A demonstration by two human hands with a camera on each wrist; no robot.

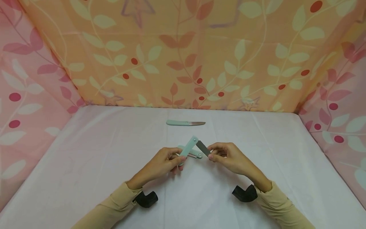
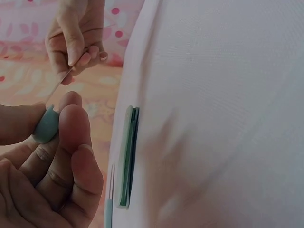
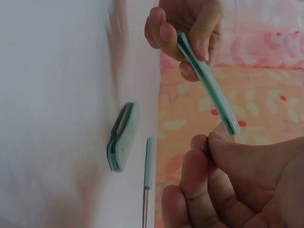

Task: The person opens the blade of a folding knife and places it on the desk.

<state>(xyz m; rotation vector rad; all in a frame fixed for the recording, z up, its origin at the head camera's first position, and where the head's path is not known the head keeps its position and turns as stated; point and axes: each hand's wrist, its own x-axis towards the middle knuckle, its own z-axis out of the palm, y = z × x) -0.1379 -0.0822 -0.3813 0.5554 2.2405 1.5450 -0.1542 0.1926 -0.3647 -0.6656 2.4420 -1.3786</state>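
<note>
Between both hands, above the table, is a folding knife with a mint-green handle, its blade partly swung out at an angle. My left hand grips the handle between thumb and fingers. With thumb and fingertips my right hand pinches the dark grey blade near its tip. In the right wrist view the handle shows its open slot. A second folding knife, folded, lies on the table beneath; the held one partly covers it in the head view. Farther back lies a third knife, unfolded, blade pointing right.
A white cloth covers the table. Patterned fabric walls stand at the back and both sides. A black curved wrist mount sits on the left cuff, and another black mount on the right.
</note>
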